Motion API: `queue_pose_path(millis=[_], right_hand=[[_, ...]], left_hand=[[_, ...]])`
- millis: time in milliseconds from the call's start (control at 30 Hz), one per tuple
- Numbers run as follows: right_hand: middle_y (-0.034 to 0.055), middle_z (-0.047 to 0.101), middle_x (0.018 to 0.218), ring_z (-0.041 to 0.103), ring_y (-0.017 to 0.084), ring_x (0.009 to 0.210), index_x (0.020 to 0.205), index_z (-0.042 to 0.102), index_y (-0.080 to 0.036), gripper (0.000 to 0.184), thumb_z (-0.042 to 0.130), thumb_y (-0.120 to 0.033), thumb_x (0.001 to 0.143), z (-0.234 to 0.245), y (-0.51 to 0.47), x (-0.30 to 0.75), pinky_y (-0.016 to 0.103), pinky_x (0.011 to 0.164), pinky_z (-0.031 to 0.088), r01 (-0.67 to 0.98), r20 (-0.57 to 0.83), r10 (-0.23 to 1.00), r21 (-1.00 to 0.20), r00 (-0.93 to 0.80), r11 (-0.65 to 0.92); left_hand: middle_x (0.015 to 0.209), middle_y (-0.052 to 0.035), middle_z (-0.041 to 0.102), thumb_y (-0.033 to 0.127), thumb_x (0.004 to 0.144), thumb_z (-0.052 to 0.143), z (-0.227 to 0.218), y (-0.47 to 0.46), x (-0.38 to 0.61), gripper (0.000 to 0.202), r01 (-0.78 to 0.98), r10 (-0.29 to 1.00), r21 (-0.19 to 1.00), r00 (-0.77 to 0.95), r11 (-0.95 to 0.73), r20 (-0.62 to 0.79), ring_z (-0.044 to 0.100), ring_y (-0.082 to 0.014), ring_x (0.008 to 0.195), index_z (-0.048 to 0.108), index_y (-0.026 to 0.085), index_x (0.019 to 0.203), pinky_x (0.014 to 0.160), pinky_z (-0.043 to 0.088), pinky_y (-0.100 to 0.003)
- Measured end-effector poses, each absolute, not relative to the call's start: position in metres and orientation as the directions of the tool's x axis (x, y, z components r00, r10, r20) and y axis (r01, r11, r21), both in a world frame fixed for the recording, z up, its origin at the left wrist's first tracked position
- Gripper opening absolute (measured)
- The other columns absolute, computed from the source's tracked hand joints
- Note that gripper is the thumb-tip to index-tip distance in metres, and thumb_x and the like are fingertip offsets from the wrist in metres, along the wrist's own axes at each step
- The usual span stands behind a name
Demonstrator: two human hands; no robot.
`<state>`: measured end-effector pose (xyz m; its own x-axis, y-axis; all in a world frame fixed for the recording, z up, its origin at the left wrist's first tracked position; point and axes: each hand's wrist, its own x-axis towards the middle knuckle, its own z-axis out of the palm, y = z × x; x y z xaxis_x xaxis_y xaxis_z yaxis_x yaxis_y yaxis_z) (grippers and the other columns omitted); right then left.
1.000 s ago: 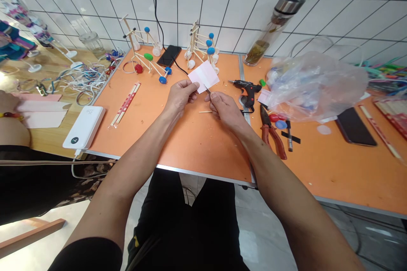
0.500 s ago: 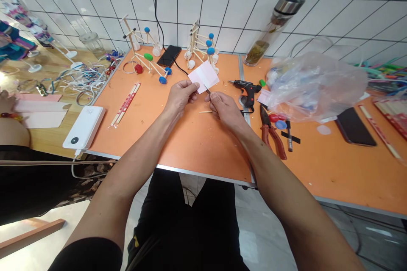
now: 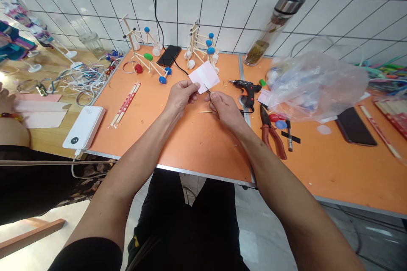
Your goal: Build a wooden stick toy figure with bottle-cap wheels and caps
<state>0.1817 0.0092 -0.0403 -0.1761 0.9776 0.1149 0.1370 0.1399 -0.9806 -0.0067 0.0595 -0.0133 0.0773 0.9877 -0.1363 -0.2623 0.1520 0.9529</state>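
Note:
My left hand (image 3: 181,97) pinches a pale pink paper card (image 3: 204,77) by its lower left edge, holding it up above the orange table (image 3: 178,148). My right hand (image 3: 225,108) grips a thin dark pointed tool (image 3: 207,89), with its tip at the card's lower edge. Whether the tip touches the card is hard to tell. The tool's shaft is mostly hidden by my fingers. A loose wooden toothpick (image 3: 205,111) lies on the table just under my right hand.
Stick models with blue caps (image 3: 200,46) stand at the back, beside a phone (image 3: 168,56). To the right lie a hot glue gun (image 3: 246,92), red-handled pliers (image 3: 270,133) and a plastic bag (image 3: 314,87). A co-worker's hand (image 3: 4,100) rests near pink sheets (image 3: 40,109) at left.
My hands, the card and the tool have barely moved. The co-worker's hand at the left has shifted slightly toward the frame's edge.

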Motion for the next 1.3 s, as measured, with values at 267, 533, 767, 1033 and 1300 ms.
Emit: queue_pose_path(millis=[267,533,767,1033,1300], right_hand=[[-0.0098,0.038,0.07,0.029,0.016,0.062,0.109,0.068,-0.028,0.092,0.069,-0.119,0.098,-0.0431,0.0109,0.182,0.034,0.058,0.023,0.14,0.128,0.976,-0.978,-0.177,0.153],[-0.0093,0.038,0.07,0.029,0.017,0.062,0.109,0.067,-0.029,0.091,0.068,-0.119,0.099,-0.0418,0.0099,0.1814,0.034,0.057,0.024,0.144,0.132,0.977,-0.977,-0.17,0.157],[-0.0072,0.042,0.072,0.032,0.018,0.064,0.107,0.068,-0.028,0.092,0.067,-0.12,0.098,-0.0406,0.0098,0.1805,0.035,0.058,0.026,0.174,0.149,0.979,-0.97,-0.14,0.173],[-0.0087,0.039,0.07,0.031,0.018,0.063,0.107,0.069,-0.028,0.095,0.072,-0.122,0.093,-0.0399,0.0091,0.1798,0.036,0.058,0.024,0.141,0.144,0.979,-0.976,-0.146,0.165],[-0.0076,0.041,0.071,0.033,0.018,0.065,0.107,0.069,-0.028,0.093,0.068,-0.12,0.097,-0.0413,0.01,0.1803,0.036,0.058,0.025,0.17,0.152,0.979,-0.97,-0.133,0.174]], left_hand=[[0.06,0.004,0.071,0.008,0.111,0.081,-0.0145,0.0607,-0.0069,0.049,-0.27,0.988,0.951,0.075,0.152,-0.136,0.056,-0.0044,0.046,0.066,0.02,0.066,0.049,0.041,-0.017],[0.061,0.0034,0.071,0.009,0.111,0.082,-0.0124,0.0595,-0.0066,0.048,-0.252,0.986,0.955,0.085,0.16,-0.142,0.056,-0.0041,0.046,0.067,0.02,0.066,0.05,0.039,-0.018],[0.065,0.0035,0.072,0.015,0.107,0.089,-0.0112,0.0579,-0.0067,0.045,-0.23,0.983,0.958,0.092,0.173,-0.156,0.057,-0.0029,0.049,0.067,0.019,0.068,0.053,0.039,-0.018],[0.063,0.0036,0.071,0.017,0.105,0.092,-0.0149,0.0606,-0.0078,0.043,-0.222,0.983,0.96,0.105,0.172,-0.152,0.057,-0.0033,0.048,0.068,0.019,0.069,0.053,0.04,-0.018],[0.062,0.0035,0.07,0.013,0.108,0.088,-0.0119,0.0587,-0.0073,0.046,-0.237,0.982,0.956,0.11,0.176,-0.153,0.057,-0.003,0.047,0.068,0.019,0.067,0.051,0.039,-0.018]])
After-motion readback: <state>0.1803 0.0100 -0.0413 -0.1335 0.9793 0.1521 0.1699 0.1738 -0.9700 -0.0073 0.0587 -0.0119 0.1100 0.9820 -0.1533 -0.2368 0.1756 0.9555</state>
